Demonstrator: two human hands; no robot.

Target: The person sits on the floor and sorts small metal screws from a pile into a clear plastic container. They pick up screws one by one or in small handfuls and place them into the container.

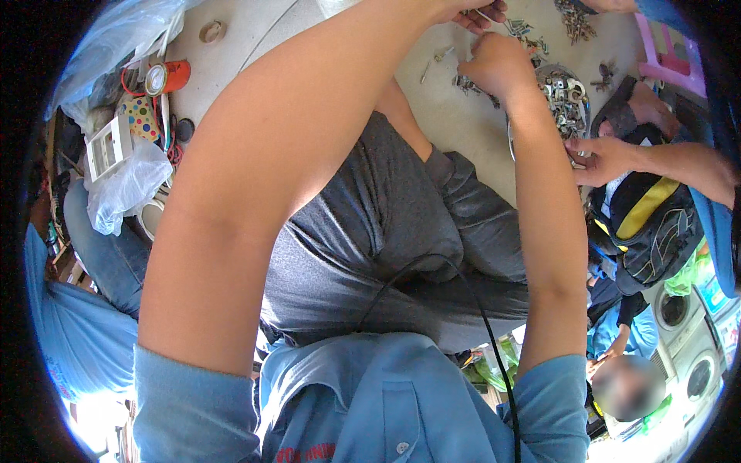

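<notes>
At the top edge, my left hand [472, 14] is closed, its fingertips pinching a thin, light-coloured piece [486, 15] too small to name. Just below and to the right, my right hand [500, 65] has its fingers curled together over the floor; whatever they hold is hidden. Beside it lie a pile of screws [532, 42] and some small dark metal parts [472, 86]. One long screw [426, 72] rests apart to the left. Partly behind my right forearm stands a bowl [512, 139] heaped with metal fittings [567, 100].
A co-worker's hand [598, 160] reaches the bowl from the right. Another screw pile [575, 21] lies at the far right, near a pink stool [670, 50]. A black-and-yellow backpack [648, 212] sits at right. At left are an orange can [170, 77], tape roll [211, 31] and plastic bags [127, 181].
</notes>
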